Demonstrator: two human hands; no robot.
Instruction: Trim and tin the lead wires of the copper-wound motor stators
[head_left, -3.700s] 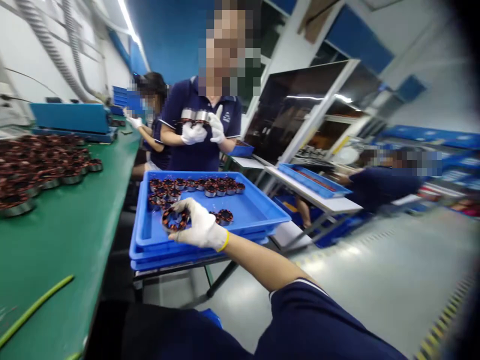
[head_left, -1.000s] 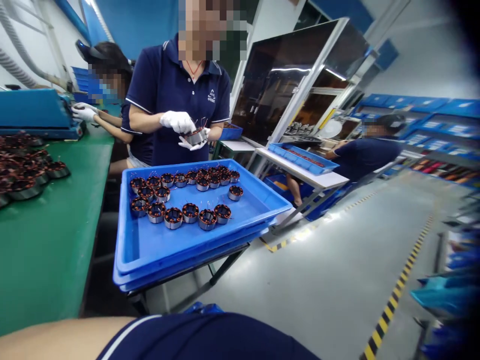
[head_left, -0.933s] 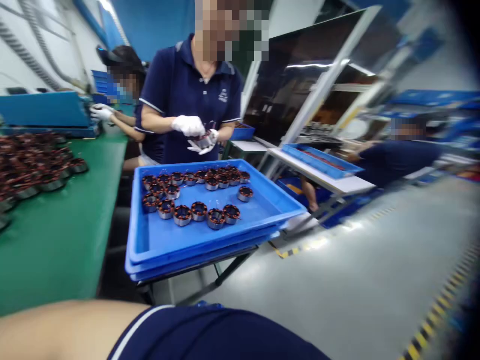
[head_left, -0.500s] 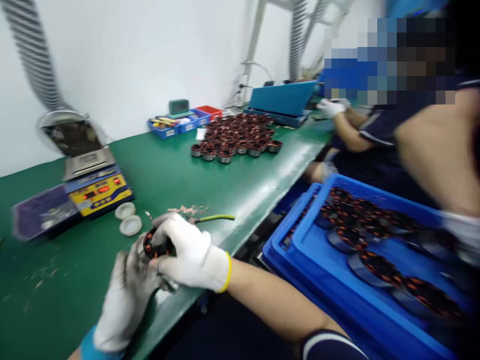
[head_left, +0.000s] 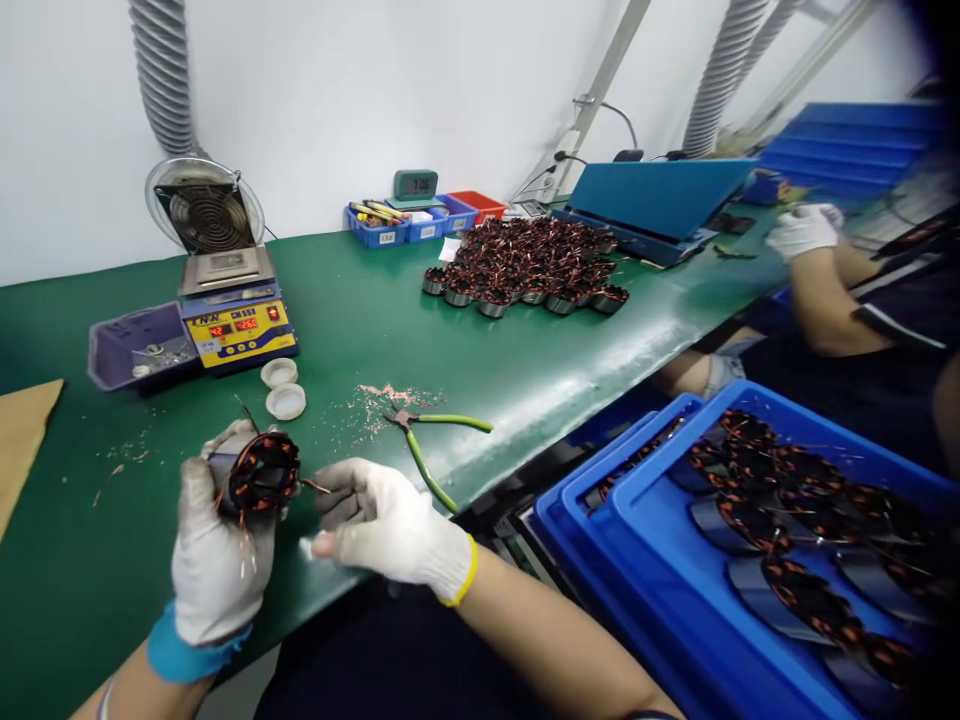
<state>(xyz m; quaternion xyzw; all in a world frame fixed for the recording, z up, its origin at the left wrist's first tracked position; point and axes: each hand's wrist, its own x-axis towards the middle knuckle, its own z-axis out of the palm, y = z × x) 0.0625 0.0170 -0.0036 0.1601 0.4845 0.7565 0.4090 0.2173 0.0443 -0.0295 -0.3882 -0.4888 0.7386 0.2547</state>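
My left hand (head_left: 225, 550), in a white glove with a blue cuff, is closed round a motor stator (head_left: 262, 472). The stator has a grey metal ring and copper windings, its wound face turned to the right, with loose wire ends sticking out. My right hand (head_left: 382, 520), in a white glove with a yellow edge, is just right of it. Its fingers are partly bent and apart from the thumb; a wire end reaches close to the fingertips, and I cannot tell if they touch. Beyond it, green-handled cutters (head_left: 416, 425) lie spread on the green bench beside copper clippings (head_left: 382, 400).
A yellow-blue solder pot (head_left: 244, 325) with a fan stands left, beside a purple tray (head_left: 135, 350) and two white lids (head_left: 285, 402). Several stators (head_left: 525, 265) are heaped farther back. Blue crates (head_left: 637, 540) of stators stand right, near a co-worker's gloved hands (head_left: 806, 230).
My right hand has come off the stator and moved slightly right. My left hand still holds the stator, now turned with its windings in plain view. The camera view has shifted.
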